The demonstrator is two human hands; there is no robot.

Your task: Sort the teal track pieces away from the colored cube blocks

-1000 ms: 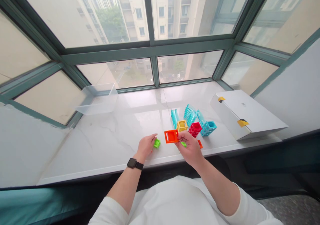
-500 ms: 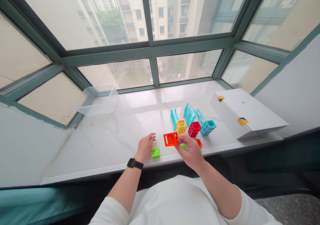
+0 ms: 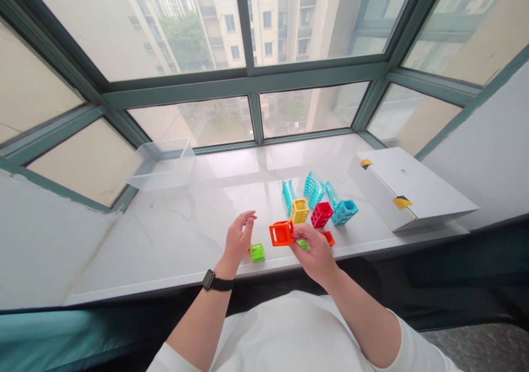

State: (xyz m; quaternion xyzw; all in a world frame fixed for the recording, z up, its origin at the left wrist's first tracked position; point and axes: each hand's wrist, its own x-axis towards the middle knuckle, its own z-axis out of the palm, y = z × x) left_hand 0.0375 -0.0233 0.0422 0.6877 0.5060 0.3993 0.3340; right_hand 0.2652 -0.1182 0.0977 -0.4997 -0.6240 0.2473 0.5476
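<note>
Here the orange cube (image 3: 281, 233), an open-sided plastic frame, is pinched at its right edge by the thumb and fingers of the right hand (image 3: 316, 252) and held just above the near part of the white marble windowsill (image 3: 177, 234). The right hand is closed around that edge, and a small bit of green plastic (image 3: 303, 243) shows just under its fingers (whether the hand also holds it or it lies on the sill cannot be told). Just left of the cube the left hand (image 3: 238, 241) is raised off the sill with its fingers loose and slightly curled, palm turned towards the cube, gripping nothing and touching nothing. A dark watch (image 3: 215, 281) sits on its wrist. Below and between the two hands a small green cube (image 3: 257, 252) rests on the sill, near the left hand but apart from it. Just beyond the orange cube stands a yellow cube (image 3: 300, 210), with a red cube (image 3: 322, 214) beside it on the right and a turquoise cube (image 3: 347, 210) right of that. Behind these three lie turquoise ribbed track pieces (image 3: 314, 187), some curved. A flat orange piece (image 3: 329, 237) pokes out from behind the right hand. Further right, well apart from the blocks, a white box (image 3: 409, 187) with yellow tabs lies on the sill, and far off to the left, against the window frame, stands a clear plastic bin (image 3: 163, 165)
</note>
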